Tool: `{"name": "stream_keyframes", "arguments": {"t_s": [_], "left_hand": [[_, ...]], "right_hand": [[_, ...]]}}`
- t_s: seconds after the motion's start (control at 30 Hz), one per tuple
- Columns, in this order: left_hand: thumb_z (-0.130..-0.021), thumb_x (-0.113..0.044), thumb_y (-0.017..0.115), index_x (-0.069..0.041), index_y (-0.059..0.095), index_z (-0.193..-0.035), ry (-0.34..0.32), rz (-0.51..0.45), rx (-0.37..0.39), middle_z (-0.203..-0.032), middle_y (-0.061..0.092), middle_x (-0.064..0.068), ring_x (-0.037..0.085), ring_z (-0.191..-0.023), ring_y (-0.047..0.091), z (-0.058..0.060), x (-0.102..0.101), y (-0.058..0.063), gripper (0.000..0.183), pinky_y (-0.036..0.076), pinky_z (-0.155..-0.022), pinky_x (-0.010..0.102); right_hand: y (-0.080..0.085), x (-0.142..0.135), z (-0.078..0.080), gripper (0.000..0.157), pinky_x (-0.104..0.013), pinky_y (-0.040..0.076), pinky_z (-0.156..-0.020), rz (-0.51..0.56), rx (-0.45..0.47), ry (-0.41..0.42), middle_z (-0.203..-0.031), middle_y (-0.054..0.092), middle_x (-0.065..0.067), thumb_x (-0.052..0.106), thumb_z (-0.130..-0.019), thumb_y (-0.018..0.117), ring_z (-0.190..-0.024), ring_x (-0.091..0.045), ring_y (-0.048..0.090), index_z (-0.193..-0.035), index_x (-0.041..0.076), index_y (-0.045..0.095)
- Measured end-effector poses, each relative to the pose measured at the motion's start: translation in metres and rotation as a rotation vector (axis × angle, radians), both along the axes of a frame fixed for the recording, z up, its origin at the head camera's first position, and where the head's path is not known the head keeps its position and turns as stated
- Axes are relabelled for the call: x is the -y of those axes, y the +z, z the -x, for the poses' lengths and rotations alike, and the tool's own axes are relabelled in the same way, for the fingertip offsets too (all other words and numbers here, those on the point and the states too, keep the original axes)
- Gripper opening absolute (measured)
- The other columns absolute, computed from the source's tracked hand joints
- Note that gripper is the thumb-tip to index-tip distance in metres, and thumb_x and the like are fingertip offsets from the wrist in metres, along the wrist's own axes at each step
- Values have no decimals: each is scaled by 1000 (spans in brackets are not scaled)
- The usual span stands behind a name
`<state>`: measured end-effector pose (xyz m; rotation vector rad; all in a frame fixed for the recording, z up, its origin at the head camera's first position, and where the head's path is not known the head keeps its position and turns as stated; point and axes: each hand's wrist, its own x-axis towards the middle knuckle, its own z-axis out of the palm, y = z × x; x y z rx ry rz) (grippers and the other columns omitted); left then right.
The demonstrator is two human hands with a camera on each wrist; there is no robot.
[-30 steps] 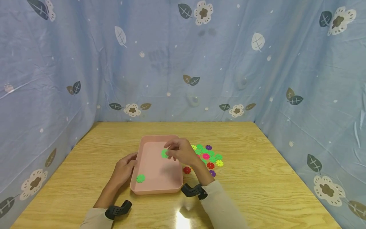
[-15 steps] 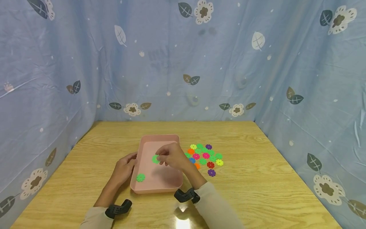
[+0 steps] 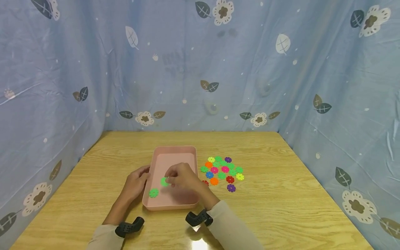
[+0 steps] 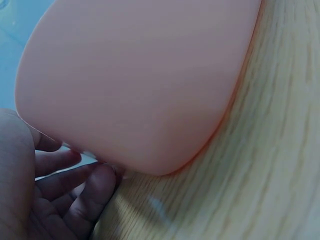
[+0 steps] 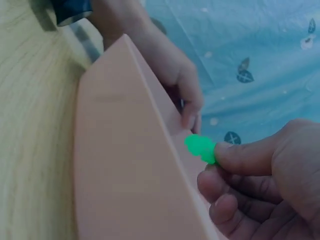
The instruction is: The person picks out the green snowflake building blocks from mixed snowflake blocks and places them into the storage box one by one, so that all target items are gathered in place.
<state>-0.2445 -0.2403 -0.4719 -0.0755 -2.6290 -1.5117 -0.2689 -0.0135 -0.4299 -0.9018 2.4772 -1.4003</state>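
A pink rectangular tray (image 3: 171,207) rests on the table. My left hand (image 3: 135,184) lies at its left side, fingers (image 4: 100,185) loosely bent and touching the outer wall; no grip around the rim shows. Over the tray, my right hand (image 3: 182,176) pinches a green flower-shaped plastic disc (image 5: 200,146) between thumb and fingers. Another green disc (image 3: 153,193) lies flat on the tray floor, near the front left corner. The right wrist view shows the held disc just beyond the near tray wall (image 5: 125,150).
Right of the tray lies a loose spread of flower discs, among them pink (image 3: 225,169), orange (image 3: 214,181), blue (image 3: 209,175), purple (image 3: 231,188) and yellow (image 3: 240,176). Several more are green. A blue patterned curtain (image 3: 181,69) surrounds the wooden table (image 3: 281,194).
My right hand has moved left and toward the front inside the tray's outline, carrying the green disc closer to the one lying there. The left hand and tray have stayed put.
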Motion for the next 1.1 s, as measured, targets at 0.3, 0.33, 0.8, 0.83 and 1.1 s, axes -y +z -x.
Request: {"name": "stream_keyframes", "arguments": {"t_s": [0.3, 0.33, 0.8, 0.83, 1.1], "left_hand": [[-108, -21, 41, 0, 45, -151, 11, 7, 17, -142, 56, 24, 40, -130, 55, -2, -1, 0, 48, 46, -107, 54], [-108, -21, 41, 0, 45, -151, 12, 8, 18, -142, 56, 24, 40, -130, 55, -2, -1, 0, 48, 46, -107, 54], [-108, -24, 41, 0, 47, -150, -4, -8, 2, -148, 52, 23, 40, -134, 52, -1, 1, 1, 48, 46, -108, 53], [-108, -24, 41, 0, 47, -150, -6, -10, 2, -148, 52, 23, 40, -133, 53, -1, 1, 1, 48, 46, -107, 53], [-108, -25, 41, 0, 46, -150, -6, -18, 11, -150, 50, 23, 41, -136, 50, 1, 2, 0, 49, 44, -110, 53]], "right_hand": [[-15, 8, -5, 6, -18, 47, -54, -187, -80, -12, -67, 61, 7, 6, -90, 75, -57, -4, 54, -96, 8, 74], [-16, 8, -5, 6, -18, 47, -54, -198, -83, -12, -68, 61, 7, 7, -90, 75, -59, -4, 54, -95, 9, 74], [-19, 12, -8, 7, -20, 43, -62, -301, -137, -38, -71, 61, 10, 12, -89, 75, -68, -6, 52, -85, 15, 71], [-19, 12, -8, 7, -20, 43, -63, -311, -140, -40, -71, 61, 10, 12, -89, 75, -68, -6, 51, -85, 15, 71], [-19, 13, -9, 12, -21, 44, -63, -372, -147, -24, -72, 60, 12, 11, -90, 72, -67, -8, 52, -83, 19, 69]]}}
